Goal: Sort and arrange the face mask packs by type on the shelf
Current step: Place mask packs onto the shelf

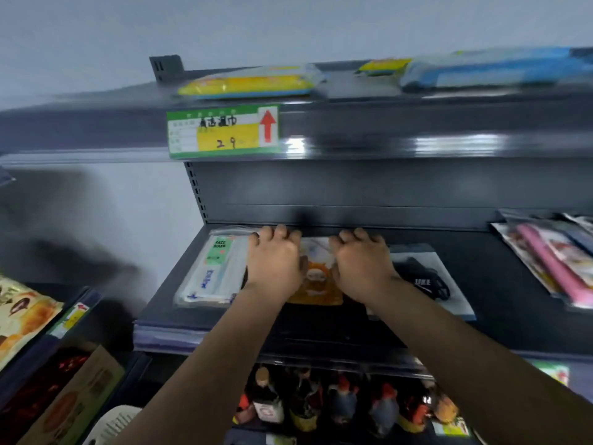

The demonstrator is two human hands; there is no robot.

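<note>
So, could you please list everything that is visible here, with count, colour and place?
orange cartoon mask pack: one, orange, middle shelf, between the hands
white face mask pack: one, white with green label, left of it
black mask pack: one, black in clear bag, right of it
pink packs: several, pink and mixed, shelf's right end
price tag: one, green and yellow, upper shelf edge
yellow pack: one, top shelf
blue pack: one, top shelf
bottles: several, dark, shelf below
left hand: fingers curled on the orange pack
right hand: the same
</note>
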